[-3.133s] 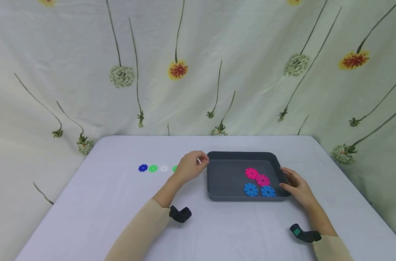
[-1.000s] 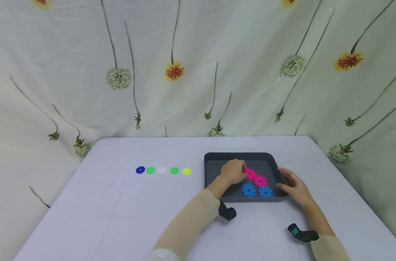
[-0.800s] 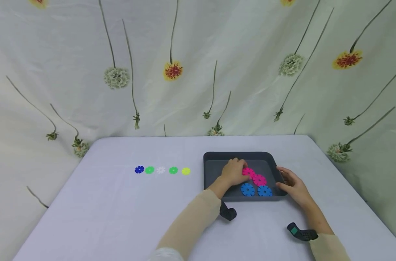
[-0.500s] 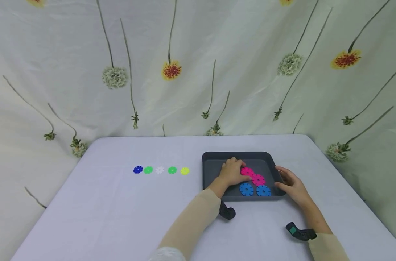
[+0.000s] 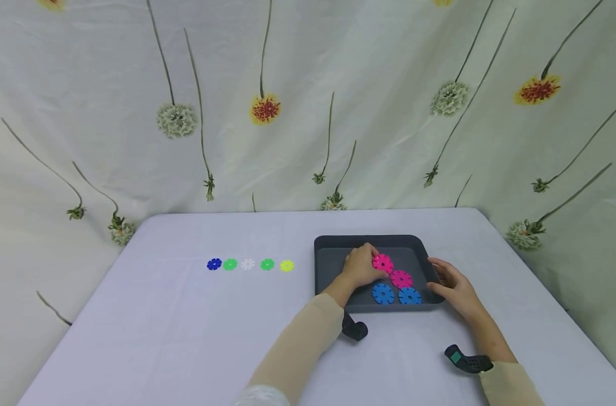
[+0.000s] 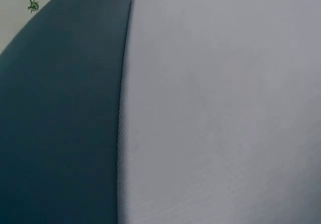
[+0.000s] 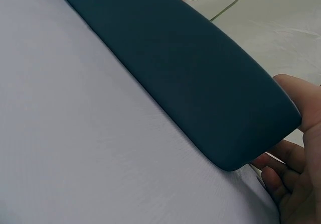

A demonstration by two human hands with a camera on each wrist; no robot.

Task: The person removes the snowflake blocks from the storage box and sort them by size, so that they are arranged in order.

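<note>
In the head view, my left hand [image 5: 360, 266] reaches into the dark grey tray [image 5: 328, 253] and pinches a pink notched disc [image 5: 383, 263] between thumb and fingers. The disc stands slightly tilted. Just nearer lies a second pink notched disc [image 5: 401, 279]. Two blue notched discs [image 5: 383, 294] rest along the tray's near wall. My right hand [image 5: 456, 286] grips the tray's right end, and in the right wrist view the right hand's fingers [image 7: 286, 169] show under the tray's corner. From the left wrist, only the tray's outer wall [image 6: 60, 113] and tabletop are visible; that hand is hidden.
Left of the tray, a row of smaller notched discs lies on the white tabletop [image 5: 186, 327]: dark blue [image 5: 214, 264], green [image 5: 230, 264], white [image 5: 247, 264], another green [image 5: 267, 264] and yellow [image 5: 286, 265]. A flower-patterned cloth [image 5: 298, 158] hangs behind the table.
My left hand has gone from beside the row into the tray, and a yellow disc now shows at the row's right end. The pinched pink disc has come up off the other. My right hand stays put.
</note>
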